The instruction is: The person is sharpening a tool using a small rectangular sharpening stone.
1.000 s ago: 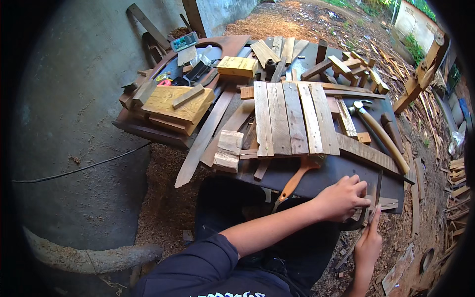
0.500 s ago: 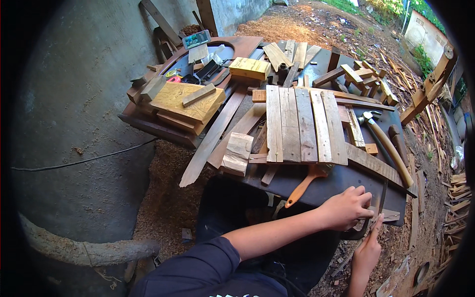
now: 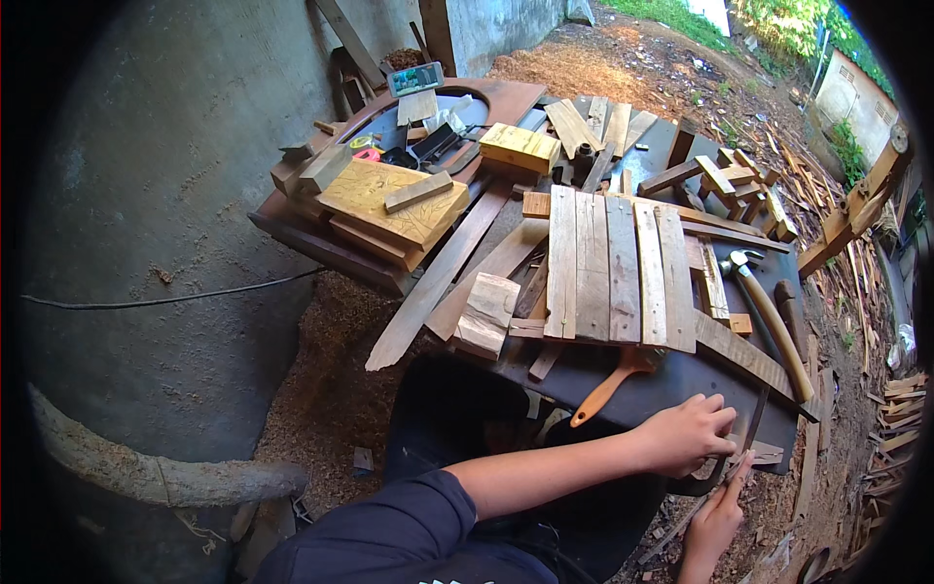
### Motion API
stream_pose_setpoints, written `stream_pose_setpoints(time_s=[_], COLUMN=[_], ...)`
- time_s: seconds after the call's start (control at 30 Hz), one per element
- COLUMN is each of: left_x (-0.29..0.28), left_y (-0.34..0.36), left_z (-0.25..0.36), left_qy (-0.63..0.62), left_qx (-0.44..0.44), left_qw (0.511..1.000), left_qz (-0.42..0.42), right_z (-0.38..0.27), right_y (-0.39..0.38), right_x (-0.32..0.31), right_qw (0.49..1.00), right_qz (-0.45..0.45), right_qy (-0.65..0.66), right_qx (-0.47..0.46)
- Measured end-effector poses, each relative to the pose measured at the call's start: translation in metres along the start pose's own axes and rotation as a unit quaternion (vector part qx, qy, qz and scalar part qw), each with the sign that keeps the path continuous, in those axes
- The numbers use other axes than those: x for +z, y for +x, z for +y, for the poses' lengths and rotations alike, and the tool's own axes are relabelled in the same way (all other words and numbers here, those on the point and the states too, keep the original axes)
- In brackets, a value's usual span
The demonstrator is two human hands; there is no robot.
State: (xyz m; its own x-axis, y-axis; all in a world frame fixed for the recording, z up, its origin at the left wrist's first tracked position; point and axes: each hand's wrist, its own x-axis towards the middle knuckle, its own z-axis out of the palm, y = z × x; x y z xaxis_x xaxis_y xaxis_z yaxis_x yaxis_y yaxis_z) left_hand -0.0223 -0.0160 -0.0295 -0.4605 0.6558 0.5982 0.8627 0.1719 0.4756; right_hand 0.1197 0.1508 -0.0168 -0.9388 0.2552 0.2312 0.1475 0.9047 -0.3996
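At the near right corner of the dark table, my left hand point(image 3: 686, 435) is closed on a short strip of wood point(image 3: 768, 451), pressing it against the table edge. My right hand point(image 3: 715, 521), just below it, grips a saw, with the index finger stretched along it. The saw's narrow dark blade point(image 3: 754, 419) crosses the strip close to my left fingers; its handle is mostly hidden in my hand. Left of my hands, an orange-handled brush point(image 3: 601, 397) lies over the table's edge. Beyond it sits a panel of nailed slats point(image 3: 623, 268).
A claw hammer point(image 3: 769, 316) lies to the right, by a long wooden batten point(image 3: 747, 358). Wood blocks point(image 3: 486, 316) and stacked boards point(image 3: 399, 200) stand to the left. A phone point(image 3: 415, 79) is propped at the back. Offcuts point(image 3: 730, 180) are piled at the far right.
The view has shifted, so the table sits slightly lower and farther right. Both hands stay at the strip with the saw across it; my right hand is slightly lower.
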Motion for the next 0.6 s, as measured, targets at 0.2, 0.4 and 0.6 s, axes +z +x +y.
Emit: stream_pose_setpoints(time_s=[0.2, 0.4, 0.6], left_x=[0.0025, 0.0031, 0.0026], left_y=[-0.0007, -0.0005, -0.0002], left_z=[-0.0012, -0.0027, -0.0002], left_qy=[0.002, 0.016, 0.014], left_qx=[-0.007, 0.004, 0.000], left_qw=[1.000, 1.000, 1.000], left_qz=[0.005, 0.001, -0.006], right_z=[-0.0049, -0.0036, -0.0082], right_y=[0.0020, 0.0025, 0.0019], right_x=[-0.0011, -0.0011, -0.0036], right_qw=[0.999, 1.000, 1.000], right_qz=[-0.019, -0.010, -0.001], right_qy=[0.007, 0.011, 0.006], right_qx=[0.039, 0.013, 0.014])
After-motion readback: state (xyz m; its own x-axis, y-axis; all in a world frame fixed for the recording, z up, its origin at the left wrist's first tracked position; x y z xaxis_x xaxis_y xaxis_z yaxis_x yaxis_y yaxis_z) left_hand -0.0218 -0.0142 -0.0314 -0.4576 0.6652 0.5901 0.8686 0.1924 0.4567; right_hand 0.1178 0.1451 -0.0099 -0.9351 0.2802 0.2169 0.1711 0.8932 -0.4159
